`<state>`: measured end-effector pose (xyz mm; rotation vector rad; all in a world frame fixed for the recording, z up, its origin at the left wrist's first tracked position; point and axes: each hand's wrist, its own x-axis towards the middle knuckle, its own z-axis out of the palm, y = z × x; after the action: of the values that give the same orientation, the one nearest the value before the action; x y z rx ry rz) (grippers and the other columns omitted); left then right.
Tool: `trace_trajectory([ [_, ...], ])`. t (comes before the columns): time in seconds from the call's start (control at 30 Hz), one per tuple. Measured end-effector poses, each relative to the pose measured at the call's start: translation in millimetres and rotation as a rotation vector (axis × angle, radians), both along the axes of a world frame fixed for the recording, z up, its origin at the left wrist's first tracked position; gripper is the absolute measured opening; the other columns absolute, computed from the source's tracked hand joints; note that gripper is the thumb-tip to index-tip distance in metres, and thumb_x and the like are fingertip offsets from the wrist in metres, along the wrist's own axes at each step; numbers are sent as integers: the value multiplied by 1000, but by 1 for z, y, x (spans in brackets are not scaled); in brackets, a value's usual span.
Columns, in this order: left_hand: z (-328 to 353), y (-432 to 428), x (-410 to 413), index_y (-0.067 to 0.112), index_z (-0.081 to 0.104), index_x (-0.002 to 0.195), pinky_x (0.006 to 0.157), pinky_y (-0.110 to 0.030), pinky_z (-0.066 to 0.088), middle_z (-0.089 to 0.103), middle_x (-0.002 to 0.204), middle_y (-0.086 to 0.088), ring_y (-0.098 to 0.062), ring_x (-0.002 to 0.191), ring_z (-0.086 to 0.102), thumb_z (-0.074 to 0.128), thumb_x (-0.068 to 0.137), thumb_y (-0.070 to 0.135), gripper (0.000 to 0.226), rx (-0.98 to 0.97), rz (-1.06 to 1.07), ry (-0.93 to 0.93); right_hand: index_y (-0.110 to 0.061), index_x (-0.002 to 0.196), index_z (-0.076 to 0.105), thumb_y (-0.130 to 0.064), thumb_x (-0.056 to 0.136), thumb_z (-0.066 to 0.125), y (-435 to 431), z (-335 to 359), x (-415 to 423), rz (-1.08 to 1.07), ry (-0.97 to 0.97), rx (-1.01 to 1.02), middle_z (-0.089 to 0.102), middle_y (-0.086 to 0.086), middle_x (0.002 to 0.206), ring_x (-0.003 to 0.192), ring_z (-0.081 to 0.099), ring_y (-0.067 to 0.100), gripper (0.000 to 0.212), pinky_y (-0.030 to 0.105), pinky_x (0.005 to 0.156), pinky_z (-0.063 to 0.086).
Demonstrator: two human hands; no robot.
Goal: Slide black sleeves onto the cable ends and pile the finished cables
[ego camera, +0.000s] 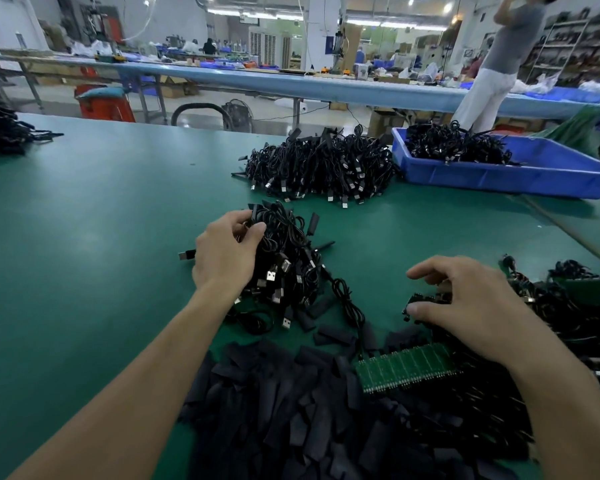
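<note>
Sleeves (291, 410) heaped nearest | left hand (222, 258) grips cable bundle (288, 265) | right hand (465, 306) pinches cable end (420, 301) | green board (406, 370) beside

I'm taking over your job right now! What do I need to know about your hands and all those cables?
Left hand grips a bundle of black USB cables. Right hand curls over a small black part, grip unclear.
Flat black sleeves lie heaped nearest you.
Done, it seems: the big black cable pile farther back.
Left: the held bundle, probably more cables in the blue plastic tray.
</note>
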<state>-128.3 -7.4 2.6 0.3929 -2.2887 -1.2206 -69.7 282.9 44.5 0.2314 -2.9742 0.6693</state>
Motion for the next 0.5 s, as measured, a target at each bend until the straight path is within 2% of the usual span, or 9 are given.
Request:
trace_trajectory([
  [0.07, 2, 5, 2, 34, 60, 129, 84, -35, 40, 57, 115, 3, -10, 99, 48, 69, 92, 41, 39, -64, 49, 33, -36, 99, 64, -28, 83, 79, 4, -2, -3, -37, -5, 15, 64, -7, 102, 100, 61, 15, 22, 41, 93, 51],
  [0.13, 4, 11, 6, 32, 60, 126, 76, -23, 35, 49, 107, 8, -5, 91, 44, 70, 92, 37, 36, -81, 71, 111, -35, 86, 63, -26, 88, 75, 7, -4, -5, -50, -24, -13, 67, -7, 95, 94, 63, 16, 15, 41, 87, 53],
  [0.23, 9, 29, 19, 27, 65, 113, 65, -10, 30, 43, 89, 18, 0, 78, 45, 68, 93, 30, 21, -167, 36, 258, -30, 86, 66, -20, 92, 71, 10, -11, -9, -15, -19, -66, 68, -7, 90, 86, 62, 9, 12, 28, 75, 49],
  [0.3, 13, 48, 28, 21, 67, 104, 66, -17, 41, 51, 83, 15, -7, 75, 52, 69, 92, 25, 13, -239, -131, 358, -29, 88, 68, -19, 92, 71, 12, -13, -10, 9, -3, -114, 70, -8, 89, 85, 63, 7, 11, 25, 74, 46],
  [0.37, 14, 70, 38, 17, 68, 97, 68, -24, 53, 59, 80, 11, -6, 72, 58, 70, 91, 22, 8, -261, -416, 365, -29, 90, 70, -19, 90, 72, 16, -15, -12, 38, -24, -164, 71, -11, 87, 86, 65, 7, 10, 28, 79, 49],
  [0.43, 11, 91, 46, 19, 67, 96, 72, -20, 55, 64, 81, 12, -1, 73, 61, 71, 91, 26, 9, -190, -645, 244, -30, 91, 71, -19, 87, 76, 20, -15, -13, 71, -44, -236, 73, -11, 81, 82, 68, 5, 13, 29, 80, 51],
  [0.5, 6, 109, 47, 21, 66, 94, 70, -15, 52, 66, 82, 11, -3, 74, 62, 74, 89, 30, 14, -48, -735, 120, -28, 90, 67, -16, 84, 78, 23, -16, -14, 114, -63, -331, 74, -9, 79, 73, 69, 4, 18, 26, 73, 51],
])
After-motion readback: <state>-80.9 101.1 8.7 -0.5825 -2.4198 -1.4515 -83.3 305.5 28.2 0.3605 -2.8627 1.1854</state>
